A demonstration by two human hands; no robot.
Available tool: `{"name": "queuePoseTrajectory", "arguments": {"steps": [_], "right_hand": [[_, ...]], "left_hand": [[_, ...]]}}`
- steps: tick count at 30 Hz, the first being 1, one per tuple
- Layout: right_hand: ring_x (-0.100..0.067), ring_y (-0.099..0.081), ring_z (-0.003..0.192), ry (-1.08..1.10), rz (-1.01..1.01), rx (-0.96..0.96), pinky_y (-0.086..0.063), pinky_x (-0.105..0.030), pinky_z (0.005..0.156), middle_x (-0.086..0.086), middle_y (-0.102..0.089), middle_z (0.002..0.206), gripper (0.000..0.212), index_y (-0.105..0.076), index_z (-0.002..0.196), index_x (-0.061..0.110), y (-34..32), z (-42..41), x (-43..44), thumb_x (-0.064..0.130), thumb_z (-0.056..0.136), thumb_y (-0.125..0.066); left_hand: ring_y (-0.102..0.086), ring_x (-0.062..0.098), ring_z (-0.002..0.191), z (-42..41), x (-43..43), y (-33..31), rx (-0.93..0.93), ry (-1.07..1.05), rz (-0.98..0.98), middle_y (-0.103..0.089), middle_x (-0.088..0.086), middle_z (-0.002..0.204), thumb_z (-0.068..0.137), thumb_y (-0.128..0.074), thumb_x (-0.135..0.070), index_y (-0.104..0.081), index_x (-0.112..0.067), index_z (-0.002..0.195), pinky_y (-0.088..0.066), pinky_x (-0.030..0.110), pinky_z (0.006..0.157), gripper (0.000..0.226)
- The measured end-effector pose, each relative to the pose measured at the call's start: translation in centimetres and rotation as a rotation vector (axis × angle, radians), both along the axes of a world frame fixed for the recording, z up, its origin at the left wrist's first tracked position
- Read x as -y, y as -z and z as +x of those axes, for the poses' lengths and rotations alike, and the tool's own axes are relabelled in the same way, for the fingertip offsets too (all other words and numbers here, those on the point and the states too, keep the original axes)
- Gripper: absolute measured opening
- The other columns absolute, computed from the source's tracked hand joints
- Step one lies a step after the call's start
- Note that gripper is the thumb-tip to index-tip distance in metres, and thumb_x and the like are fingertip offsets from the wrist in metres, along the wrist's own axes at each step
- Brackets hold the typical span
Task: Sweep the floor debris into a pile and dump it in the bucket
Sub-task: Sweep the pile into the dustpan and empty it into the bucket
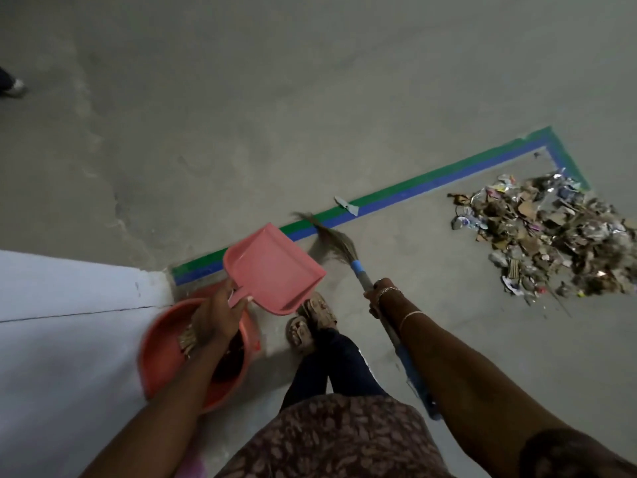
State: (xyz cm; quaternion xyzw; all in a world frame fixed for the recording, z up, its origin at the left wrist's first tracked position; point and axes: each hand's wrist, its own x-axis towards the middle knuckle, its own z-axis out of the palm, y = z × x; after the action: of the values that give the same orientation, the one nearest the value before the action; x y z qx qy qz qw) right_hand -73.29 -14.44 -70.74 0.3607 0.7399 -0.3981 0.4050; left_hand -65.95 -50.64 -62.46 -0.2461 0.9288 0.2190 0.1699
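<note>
My two arms reach out right under the camera. My left hand (215, 315) is curled round the handle of the pink dustpan (275, 267) and holds it just above the orange bucket (162, 357). The pan looks bare. My right hand (379, 298) grips the blue stick of the broom (331, 243), and the brush tip touches the floor (413, 305) by the green and blue tape (413, 189). The pile (544, 236) lies well apart, on my right, in the taped corner. One small scrap (346, 205) lies alone on the tape.

I think a scoop comes next. To do it well, I should lay the pan's flat lip tight on the floor beside the pile, then brush in short, soft strokes. The pan is smooth, hard plastic. The brush is long, dry, floppy grass. The pile is light bits of card, foil and paper, so quick strokes could scatter them. The floor is rough grey concrete.
</note>
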Motion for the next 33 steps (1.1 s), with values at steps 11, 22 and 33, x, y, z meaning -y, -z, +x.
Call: {"name": "queuePoseTrajectory", "arguments": {"steps": [11, 22, 33], "right_hand": [[-0.025, -0.056, 0.046, 0.596, 0.089, -0.183, -0.049, -0.029, 0.044, -0.018, -0.059, 0.077, 0.022, -0.056, 0.106, -0.002, -0.1, 5.7, -8.6, 0.017, 0.095, -0.060], [-0.017, -0.051, 0.043, 0.728, -0.187, -0.356, -0.048, -0.026, 0.042, -0.020, -0.058, 0.077, 0.046, -0.048, 0.126, -0.003, -4.4, 4.6, -14.1, -0.009, 0.083, -0.063], [-0.020, -0.050, 0.037, 0.499, -0.314, -0.187, -0.045, -0.026, 0.040, -0.014, -0.052, 0.060, 0.018, -0.055, 0.098, -0.007, 0.4, -2.3, -29.4, -0.011, 0.081, -0.062]], "left_hand": [[-0.068, 0.034, 0.095, 1.1, -4.8, 1.2, 0.043, 0.137, -0.034, -0.073, 0.001, 0.103, 0.078, -0.060, -0.071, -0.054, -0.041, 0.123, -0.056, 0.042, 0.075, 0.054], [-0.064, 0.043, 0.097, -1.8, -16.5, -1.2, 0.016, 0.209, -0.050, -0.070, 0.020, 0.104, 0.091, -0.069, -0.042, -0.061, -0.022, 0.128, -0.035, 0.036, 0.071, 0.043], [-0.066, 0.047, 0.093, -5.5, -31.0, 1.0, 0.034, 0.255, -0.149, -0.070, 0.024, 0.100, 0.087, -0.074, -0.042, -0.061, -0.021, 0.127, -0.046, 0.044, 0.073, 0.046]]}}
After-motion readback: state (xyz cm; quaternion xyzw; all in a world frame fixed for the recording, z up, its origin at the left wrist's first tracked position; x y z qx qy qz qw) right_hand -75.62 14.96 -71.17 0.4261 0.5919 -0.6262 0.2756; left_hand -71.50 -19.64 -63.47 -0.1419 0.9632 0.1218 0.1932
